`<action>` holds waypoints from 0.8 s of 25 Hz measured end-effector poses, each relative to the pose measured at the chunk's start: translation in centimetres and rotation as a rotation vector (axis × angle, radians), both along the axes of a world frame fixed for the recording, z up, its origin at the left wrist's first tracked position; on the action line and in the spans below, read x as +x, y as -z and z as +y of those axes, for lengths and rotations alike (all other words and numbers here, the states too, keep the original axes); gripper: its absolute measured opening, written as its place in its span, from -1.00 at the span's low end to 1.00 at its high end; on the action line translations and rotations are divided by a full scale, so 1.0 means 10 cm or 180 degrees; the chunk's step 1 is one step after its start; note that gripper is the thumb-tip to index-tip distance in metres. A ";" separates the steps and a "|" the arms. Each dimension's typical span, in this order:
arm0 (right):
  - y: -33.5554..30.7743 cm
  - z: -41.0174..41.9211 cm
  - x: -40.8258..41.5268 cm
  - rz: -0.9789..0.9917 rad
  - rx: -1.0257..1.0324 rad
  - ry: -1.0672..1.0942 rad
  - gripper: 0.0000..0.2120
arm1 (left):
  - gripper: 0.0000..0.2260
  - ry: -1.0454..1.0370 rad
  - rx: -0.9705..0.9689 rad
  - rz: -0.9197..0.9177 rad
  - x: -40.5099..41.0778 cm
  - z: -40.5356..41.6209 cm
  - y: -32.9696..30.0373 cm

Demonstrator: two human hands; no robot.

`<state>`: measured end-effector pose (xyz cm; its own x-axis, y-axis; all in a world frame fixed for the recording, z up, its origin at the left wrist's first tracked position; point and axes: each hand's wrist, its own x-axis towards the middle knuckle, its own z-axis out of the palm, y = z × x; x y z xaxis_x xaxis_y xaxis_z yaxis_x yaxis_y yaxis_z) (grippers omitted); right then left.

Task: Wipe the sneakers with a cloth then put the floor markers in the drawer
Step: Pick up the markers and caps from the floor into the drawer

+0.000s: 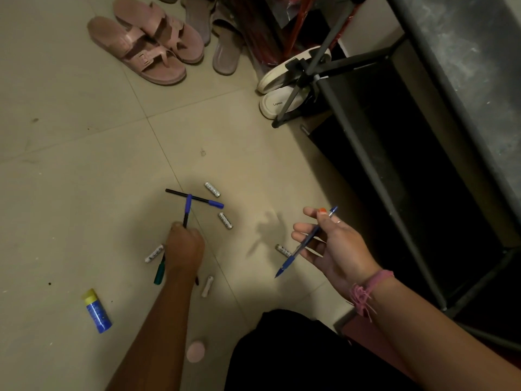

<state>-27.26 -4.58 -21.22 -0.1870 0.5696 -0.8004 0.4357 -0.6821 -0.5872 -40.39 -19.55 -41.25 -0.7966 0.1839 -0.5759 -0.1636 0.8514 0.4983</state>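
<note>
While the left hand clenches a blue-capped marker pointing away, cap outermost, the right hand pinches a blue pen held diagonally.

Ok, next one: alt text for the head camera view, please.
Crouched over a tiled floor, a person's left hand grips a blue-capped marker while the right hand holds a blue pen. Another marker, batteries and a glue stick lie scattered nearby, with pink sandals beyond.
</note>
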 end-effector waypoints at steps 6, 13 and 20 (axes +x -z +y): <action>-0.01 -0.01 -0.01 -0.0062 0.0004 0.0142 -0.71 | -0.65 0.1729 -0.0460 0.0720 -0.53 0.15 0.08; 0.06 0.01 0.03 -0.0189 -0.0005 0.0225 -0.71 | -0.53 0.2906 -0.1144 0.1044 -0.49 0.35 0.19; 0.10 -0.03 0.03 -0.0184 -0.0119 0.0174 -0.73 | -0.69 0.2939 -0.1342 0.1336 -0.37 0.20 0.30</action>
